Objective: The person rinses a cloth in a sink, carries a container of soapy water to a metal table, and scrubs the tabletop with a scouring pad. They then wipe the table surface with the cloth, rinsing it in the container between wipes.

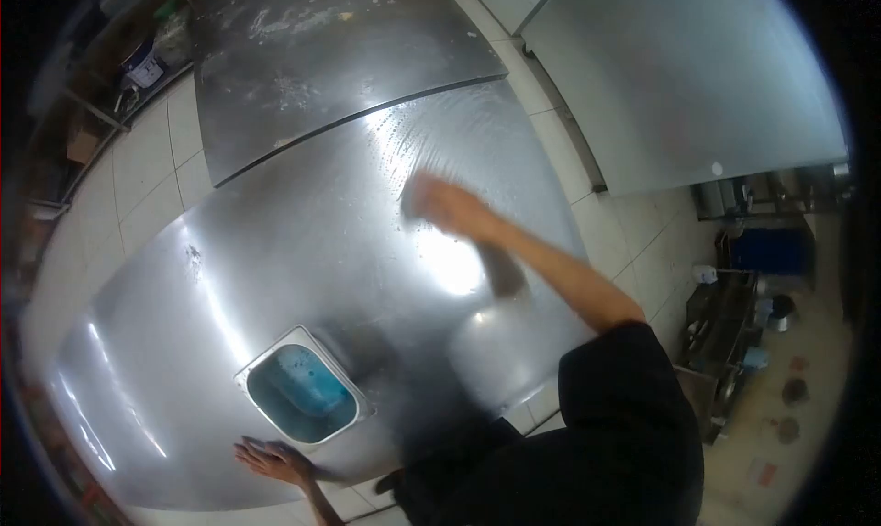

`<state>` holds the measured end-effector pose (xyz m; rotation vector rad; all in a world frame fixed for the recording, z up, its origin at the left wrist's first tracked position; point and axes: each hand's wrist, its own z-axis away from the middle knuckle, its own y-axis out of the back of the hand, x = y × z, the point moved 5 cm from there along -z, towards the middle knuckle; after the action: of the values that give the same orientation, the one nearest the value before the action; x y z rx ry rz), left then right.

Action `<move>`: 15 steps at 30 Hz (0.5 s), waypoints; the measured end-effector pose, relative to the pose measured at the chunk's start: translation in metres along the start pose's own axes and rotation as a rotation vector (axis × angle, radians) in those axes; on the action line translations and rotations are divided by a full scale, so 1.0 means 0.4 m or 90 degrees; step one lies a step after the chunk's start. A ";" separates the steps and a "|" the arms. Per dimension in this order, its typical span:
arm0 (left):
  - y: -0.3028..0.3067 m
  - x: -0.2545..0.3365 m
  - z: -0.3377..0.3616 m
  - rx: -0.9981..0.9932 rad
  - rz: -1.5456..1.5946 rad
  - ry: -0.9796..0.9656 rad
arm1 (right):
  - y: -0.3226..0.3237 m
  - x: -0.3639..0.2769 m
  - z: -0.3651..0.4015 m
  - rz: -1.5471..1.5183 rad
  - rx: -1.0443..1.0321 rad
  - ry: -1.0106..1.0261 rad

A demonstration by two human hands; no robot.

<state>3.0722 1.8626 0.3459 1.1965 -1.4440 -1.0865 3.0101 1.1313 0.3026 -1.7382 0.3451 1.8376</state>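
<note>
My right hand point(445, 207) is pressed to the shiny steel table point(303, 241) and smeared by motion. Under its fingers shows the edge of a dark grey pad or cloth point(409, 201), too blurred to name surely. Wet streaks and droplets point(408, 145) mark the steel around and beyond this hand. My left hand point(273, 460) rests by the table's near edge, fingers stretched out, holding nothing. Just beyond it stands a rectangular metal pan point(356, 414) with blue-green liquid point(303, 393) and some bubbles inside.
A second, duller steel table point(321, 58) with whitish smears adjoins the far side. To the right are a large pale metal panel point(688, 76) and a cluttered low shelf point(720, 342). Shelving with a tub point(144, 67) stands at the left, across the tiled floor point(138, 177).
</note>
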 end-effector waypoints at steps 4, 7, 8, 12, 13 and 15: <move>0.003 0.006 0.004 0.004 -0.032 0.029 | -0.049 -0.127 0.030 0.609 -0.010 0.167; -0.006 -0.015 -0.004 0.033 -0.032 -0.010 | -0.115 -0.214 -0.076 0.698 0.060 0.317; 0.010 0.008 -0.002 0.061 0.003 -0.034 | -0.174 -0.224 -0.068 0.749 -0.020 0.406; 0.016 0.002 -0.005 0.047 0.034 -0.011 | -0.070 -0.227 -0.183 0.932 0.327 0.403; 0.022 -0.003 -0.019 0.053 0.040 -0.003 | -0.099 -0.220 -0.185 0.932 0.323 0.416; 0.024 0.022 -0.001 0.076 0.028 -0.030 | -0.148 -0.173 -0.166 0.879 0.058 0.459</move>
<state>3.0701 1.8550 0.3566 1.2235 -1.5837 -1.0166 3.0973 1.1257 0.3741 -2.2162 2.3118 1.6900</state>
